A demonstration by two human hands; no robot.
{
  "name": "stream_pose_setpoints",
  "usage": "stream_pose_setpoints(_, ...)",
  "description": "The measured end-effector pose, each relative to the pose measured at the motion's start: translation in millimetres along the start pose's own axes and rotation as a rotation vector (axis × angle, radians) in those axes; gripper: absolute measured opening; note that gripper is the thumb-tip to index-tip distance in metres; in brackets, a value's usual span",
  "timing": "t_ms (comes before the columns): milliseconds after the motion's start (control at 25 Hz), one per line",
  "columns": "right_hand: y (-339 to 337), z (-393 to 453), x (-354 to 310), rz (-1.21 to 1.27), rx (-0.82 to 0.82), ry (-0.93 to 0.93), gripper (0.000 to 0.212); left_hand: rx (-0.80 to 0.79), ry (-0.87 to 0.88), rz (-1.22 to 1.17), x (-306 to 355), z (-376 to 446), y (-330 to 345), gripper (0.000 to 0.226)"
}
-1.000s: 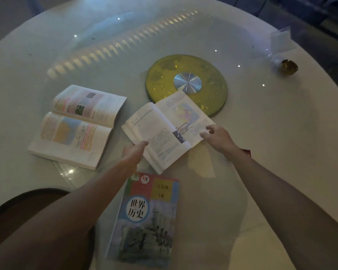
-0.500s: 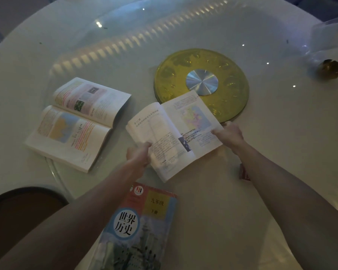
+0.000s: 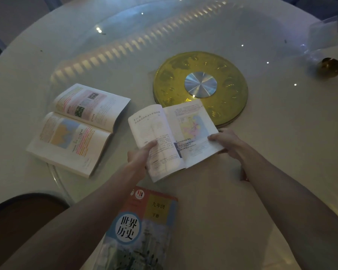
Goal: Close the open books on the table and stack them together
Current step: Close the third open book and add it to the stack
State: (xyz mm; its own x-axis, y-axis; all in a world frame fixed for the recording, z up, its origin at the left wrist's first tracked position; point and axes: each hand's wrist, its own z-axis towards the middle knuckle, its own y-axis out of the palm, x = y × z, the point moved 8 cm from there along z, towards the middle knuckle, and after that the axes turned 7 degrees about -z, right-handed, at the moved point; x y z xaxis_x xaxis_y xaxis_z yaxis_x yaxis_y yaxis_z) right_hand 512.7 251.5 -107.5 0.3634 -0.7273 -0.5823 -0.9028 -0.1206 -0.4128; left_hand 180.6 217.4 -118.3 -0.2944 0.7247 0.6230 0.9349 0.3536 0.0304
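An open book with a map page (image 3: pixel 172 135) sits at the table's middle, its far corner over the gold disc. My left hand (image 3: pixel 140 157) pinches its near left page edge, thumb on top. My right hand (image 3: pixel 225 142) grips its right page edge. A second open book (image 3: pixel 76 127) with coloured pages lies flat to the left, untouched. A closed history textbook (image 3: pixel 142 228) with a blue-and-red cover lies near me, between my forearms.
A round gold turntable disc (image 3: pixel 228 78) with a silver hub sits behind the held book. A small gold object (image 3: pixel 330 66) and a clear plastic stand (image 3: pixel 322 34) are at the far right. A dark chair (image 3: pixel 23 209) shows at lower left. The white round table (image 3: pixel 281 143) has a glass top.
Both hands have taken hold of the middle open book's page edges; the left thumb now lies on the left page and the right fingers curl over the right edge.
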Motion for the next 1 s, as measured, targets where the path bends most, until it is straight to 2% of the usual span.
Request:
stream_pose_setpoints(80,9.1,-16.6,-2.7,0.057,-0.091,-0.026,0.034,-0.054,-0.023,0.048,1.2,-6.3,-3.1,0.042)
stream_pose_setpoints(160,14.4,-33.7,-6.6,0.098,-0.109,-0.07,0.036,-0.106,-0.005,0.07,6.8,-14.7,-5.8,0.047)
stream_pose_setpoints(320,26.7,-72.3,-27.1,0.157,-0.05,-0.221,0.037,-0.214,0.207,0.073,42.7,-45.4,3.1,0.044)
stream_pose_setpoints(440,52.2,-105.1,-43.3,0.179,-0.038,-0.332,0.029,-0.444,0.19,0.085,52.3,-82.2,31.9,0.045)
stream_pose_setpoints(560,72.1,-137.4,-54.8,0.263,0.011,-0.416,0.024,-0.63,0.152,0.246,46.0,-122.7,49.6,0.062)
stream_pose_setpoints(720,87.4,-186.3,-62.3,0.4,-0.005,-0.456,0.051,-0.656,0.26,0.287,50.9,-158.3,27.5,0.035)
stream_pose_setpoints(760,90.2,-197.5,-64.6,0.358,0.004,-0.465,0.05,-0.673,0.276,0.306,50.9,-166.0,21.8,0.033)
stream_pose_setpoints(880,94.1,-221.3,-61.5,0.278,0.083,-0.462,0.025,-0.746,0.313,0.315,36.8,-186.0,4.7,0.038)
stream_pose_setpoints(920,96.1,-227.8,-54.9,0.316,0.097,-0.453,0.024,-0.725,0.337,0.305,30.6,-191.7,-6.3,0.039)
stream_pose_setpoints(1000,105.5,-246.0,-40.9,0.439,0.079,-0.432,0.025,-0.526,0.395,0.332,21.1,-186.2,-43.1,0.045)
